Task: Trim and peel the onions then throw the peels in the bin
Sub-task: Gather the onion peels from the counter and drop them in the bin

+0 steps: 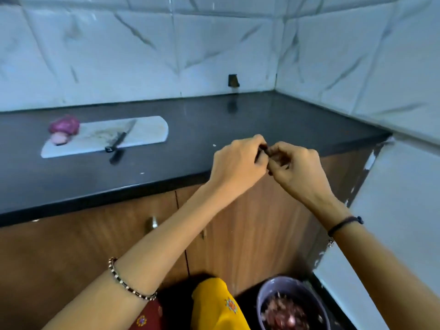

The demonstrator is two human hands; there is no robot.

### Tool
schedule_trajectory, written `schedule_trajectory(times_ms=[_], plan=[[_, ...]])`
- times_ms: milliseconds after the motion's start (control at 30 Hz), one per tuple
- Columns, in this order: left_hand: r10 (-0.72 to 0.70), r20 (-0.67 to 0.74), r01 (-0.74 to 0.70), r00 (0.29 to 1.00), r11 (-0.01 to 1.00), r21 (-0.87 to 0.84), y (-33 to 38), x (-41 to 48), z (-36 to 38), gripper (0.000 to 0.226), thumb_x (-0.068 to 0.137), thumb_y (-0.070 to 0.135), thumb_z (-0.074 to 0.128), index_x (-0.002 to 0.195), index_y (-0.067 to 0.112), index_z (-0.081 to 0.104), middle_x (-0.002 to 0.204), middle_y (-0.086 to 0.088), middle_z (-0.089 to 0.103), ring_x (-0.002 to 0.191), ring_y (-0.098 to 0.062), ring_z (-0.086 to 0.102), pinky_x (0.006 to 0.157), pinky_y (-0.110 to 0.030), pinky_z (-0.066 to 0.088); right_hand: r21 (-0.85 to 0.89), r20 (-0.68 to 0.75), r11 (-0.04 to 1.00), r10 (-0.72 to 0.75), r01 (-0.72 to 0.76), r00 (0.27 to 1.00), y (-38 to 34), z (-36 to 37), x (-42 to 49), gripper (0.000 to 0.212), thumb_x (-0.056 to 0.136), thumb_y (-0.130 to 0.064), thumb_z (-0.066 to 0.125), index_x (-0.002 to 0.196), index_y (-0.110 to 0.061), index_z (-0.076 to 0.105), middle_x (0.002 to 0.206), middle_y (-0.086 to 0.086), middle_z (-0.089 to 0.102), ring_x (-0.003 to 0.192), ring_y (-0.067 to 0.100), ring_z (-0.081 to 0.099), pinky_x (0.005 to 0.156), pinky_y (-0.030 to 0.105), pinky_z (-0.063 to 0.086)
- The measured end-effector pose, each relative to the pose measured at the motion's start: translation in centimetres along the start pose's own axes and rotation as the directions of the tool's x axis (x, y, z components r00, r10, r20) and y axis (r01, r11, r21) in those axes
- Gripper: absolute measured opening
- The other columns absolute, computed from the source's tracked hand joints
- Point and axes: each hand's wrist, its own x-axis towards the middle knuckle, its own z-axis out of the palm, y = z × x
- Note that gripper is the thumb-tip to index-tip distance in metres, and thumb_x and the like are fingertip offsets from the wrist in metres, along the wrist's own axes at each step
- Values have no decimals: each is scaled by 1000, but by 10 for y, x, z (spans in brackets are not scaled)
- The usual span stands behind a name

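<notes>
Head view: fingertips point(260, 142) of both hands meet above the near edge of the black counter point(214, 120) and pinch a small dark scrap point(264, 147) between them; too small and blurred to say for certain it is onion peel. Left hand point(238, 163): fingers curled, back of hand toward the camera. Right hand point(297, 167): fingers curled inward, thumb side against the left hand; something brownish shows inside the curl, not identifiable. Left wrist carries a beaded bracelet point(128, 282), right wrist a dark thread band point(342, 225). Below the right forearm, on the floor: a greyish-purple bin point(269, 289) holding reddish-purple peels point(283, 313). Beside the bin, a yellow garment point(214, 303) with embroidered motifs. Well to the left on the counter: a white cutting board point(147, 132). At its left end lies a purple onion point(64, 126), with a paler piece point(59, 138) touching it in front; blur hides detail. Knife point(120, 139) lies diagonally on the board, black handle overhanging the near edge. Under the counter, wood-grain cabinet doors point(95, 246) with a metal knob point(154, 222). White marbled wall tiles point(166, 55) behind.
</notes>
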Motion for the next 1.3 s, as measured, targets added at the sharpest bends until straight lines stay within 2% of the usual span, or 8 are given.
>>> schedule_trajectory(times_ms=[133, 267, 333, 400, 700, 900, 1033, 1300], plan=[[-127, -32, 130, 991, 986, 109, -42, 11, -36, 24, 100, 33, 50, 116, 32, 68, 107, -1, 67, 107, -21, 61, 76, -33, 44, -53, 121, 977, -198, 205, 973, -30, 26, 26, 11, 90, -19, 68, 98, -14, 74, 93, -1, 72, 86, 18, 67, 80, 34, 54], [-248, -27, 249, 968, 955, 159, -87, 15, -52, 24, 100, 30, 51, 117, 29, 68, 114, -6, 63, 115, -23, 58, 82, -35, 45, -52, 431, 935, -296, 351, 853, -56, 58, 34, 36, 97, -34, 40, 115, -17, 66, 120, 2, 68, 124, 22, 58, 105, 46, 45], [-290, -24, 289, 957, 935, 204, -105, 16, -56, 26, 101, 25, 50, 121, 22, 66, 118, -7, 63, 121, -24, 53, 87, -38, 46, -90, 569, 913, -281, 399, 773, -66, 76, 32, 52, 102, -38, 26, 141, -17, 52, 152, 1, 50, 152, 18, 28, 124, 44, 20], [-302, -24, 298, 953, 921, 252, -119, 15, -55, 27, 102, 24, 50, 123, 18, 65, 121, -6, 65, 124, -24, 49, 91, -40, 45, -146, 620, 913, -216, 381, 755, -73, 88, 34, 57, 108, -40, 18, 159, -17, 28, 168, -3, 23, 156, 11, 3, 127, 39, -1], [-272, -68, 281, 960, 923, 264, -137, 13, -46, 30, 102, 26, 44, 123, 18, 64, 123, 0, 66, 124, -21, 44, 95, -36, 40, -508, 610, 818, 122, 269, 783, -41, 70, 67, 58, 111, -35, 12, 162, -8, 11, 171, 3, 6, 156, 15, -11, 126, 39, -10], [-382, -129, 393, 915, 917, 72, -145, 16, -46, 28, 100, 19, 46, 120, 19, 66, 120, 0, 66, 124, -20, 44, 96, -36, 43, -327, 715, 878, -12, 349, 699, -76, 92, 65, 57, 111, -34, 13, 163, -13, 6, 171, -2, 0, 154, 8, -15, 125, 34, -13], [-414, -122, 424, 902, 903, 67, -146, 12, -48, 29, 100, 17, 46, 122, 18, 65, 122, -2, 65, 125, -21, 44, 96, -38, 44, -339, 744, 892, 60, 298, 666, -90, 128, 99, 59, 110, -34, 10, 162, -8, 2, 171, 3, -3, 155, 13, -15, 126, 41, -10], [-407, -97, 417, 908, 900, 128, -149, 13, -45, 30, 100, 21, 44, 121, 15, 65, 120, -3, 66, 122, -22, 44, 97, -37, 40, -618, 540, 785, 391, 36, 745, -68, 150, 139, 79, 105, -51, 12, 158, 8, 10, 168, 21, 5, 157, 30, -8, 127, 42, -4]])
